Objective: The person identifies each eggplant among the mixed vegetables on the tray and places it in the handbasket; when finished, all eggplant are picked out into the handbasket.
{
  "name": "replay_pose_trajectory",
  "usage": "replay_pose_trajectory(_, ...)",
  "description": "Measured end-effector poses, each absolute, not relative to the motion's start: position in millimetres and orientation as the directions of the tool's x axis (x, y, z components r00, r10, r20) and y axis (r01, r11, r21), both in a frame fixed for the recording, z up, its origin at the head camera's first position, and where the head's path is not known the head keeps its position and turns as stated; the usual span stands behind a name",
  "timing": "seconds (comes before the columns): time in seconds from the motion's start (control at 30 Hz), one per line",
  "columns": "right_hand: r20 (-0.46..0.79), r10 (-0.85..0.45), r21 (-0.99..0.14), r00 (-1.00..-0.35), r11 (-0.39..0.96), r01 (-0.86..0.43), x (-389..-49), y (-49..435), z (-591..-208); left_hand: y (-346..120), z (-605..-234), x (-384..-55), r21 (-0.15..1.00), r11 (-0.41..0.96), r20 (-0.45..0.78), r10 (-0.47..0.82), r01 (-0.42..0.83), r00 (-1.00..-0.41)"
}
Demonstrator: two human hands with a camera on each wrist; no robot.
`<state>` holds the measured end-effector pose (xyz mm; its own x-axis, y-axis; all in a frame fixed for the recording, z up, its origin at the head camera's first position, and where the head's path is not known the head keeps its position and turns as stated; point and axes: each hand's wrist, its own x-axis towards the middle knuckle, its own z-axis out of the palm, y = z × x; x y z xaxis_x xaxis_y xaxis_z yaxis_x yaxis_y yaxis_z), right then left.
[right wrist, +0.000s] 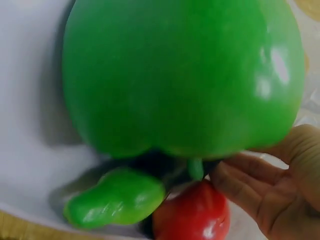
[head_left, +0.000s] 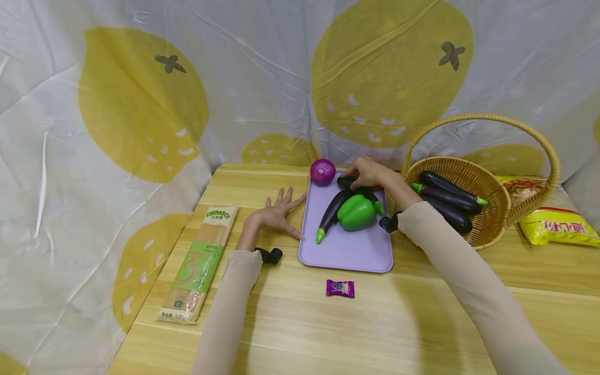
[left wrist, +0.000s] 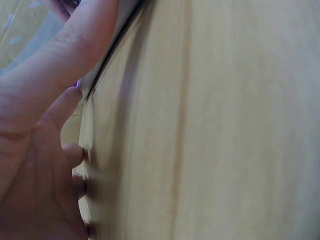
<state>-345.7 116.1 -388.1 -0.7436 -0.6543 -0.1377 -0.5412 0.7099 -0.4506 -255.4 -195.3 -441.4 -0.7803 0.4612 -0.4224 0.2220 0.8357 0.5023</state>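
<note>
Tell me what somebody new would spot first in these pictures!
Probably the huge yellow lemons printed on the cloth behind the table. Next, the shiny green bell pepper on the lilac tray. Then the wicker basket of dark eggplants, at the right.

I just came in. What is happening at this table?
Someone is working over a purple tray with an eggplant and a green pepper on it. The right hand is at a dark object near the tray's far edge; its grip is unclear. The left hand, fingers spread, is at the tray's left edge. Three more eggplants lie in the basket to the right.
</note>
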Motion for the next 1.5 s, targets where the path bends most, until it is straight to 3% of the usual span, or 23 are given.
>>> replay_pose_trajectory(0.3,-0.106,-0.652,-0.459,-0.751,0.702,-0.544,-342.7,117.6,-380.3,-193.3,-440.8,-256.1,0.498,0.837,-0.424,0.464,0.228,-0.778)
replay_pose_trajectory(0.57,-0.052,-0.633,-0.674,-0.773,0.593,-0.44,-338.9,133.8,-362.0,-192.0,-440.7,-257.5,0.492,0.838,-0.416,0.465,0.237,-0.781)
replay_pose_trajectory(0.87,-0.041,-0.601,-0.775,-0.798,0.524,-0.354,-322.1,154.5,-341.1,-192.1,-439.2,-255.7,0.487,0.839,-0.414,0.465,0.241,-0.783)
replay_pose_trajectory(1.5,-0.065,-0.619,-0.726,-0.782,0.567,-0.389,-284.0,219.0,-318.2,-195.9,-442.6,-256.8,0.481,0.842,-0.416,0.465,0.245,-0.782)
